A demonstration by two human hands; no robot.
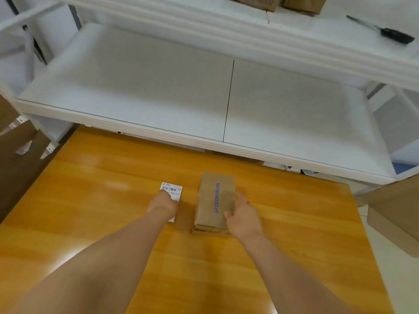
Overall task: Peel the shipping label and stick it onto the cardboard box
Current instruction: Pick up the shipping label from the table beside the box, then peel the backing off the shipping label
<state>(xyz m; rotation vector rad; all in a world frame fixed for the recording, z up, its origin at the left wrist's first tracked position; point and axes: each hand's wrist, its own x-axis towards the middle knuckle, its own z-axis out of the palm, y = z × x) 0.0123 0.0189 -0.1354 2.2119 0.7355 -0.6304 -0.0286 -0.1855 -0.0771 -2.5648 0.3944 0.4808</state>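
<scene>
A small brown cardboard box (215,200) with blue lettering lies on the orange wooden table (108,200). My right hand (243,215) grips its right side, thumb on the top face. To the left of the box lies a white shipping label (173,189) with a barcode, flat on the table. My left hand (163,203) rests on the label's near part and covers most of it; whether the fingers pinch the label is hidden.
A white shelf unit (204,98) stands behind the table, its lower board overhanging the far table edge. A black-handled tool (394,35) and brown boxes (272,3) lie on the upper shelf. Large cardboard boxes stand at the left (18,159) and right (394,214).
</scene>
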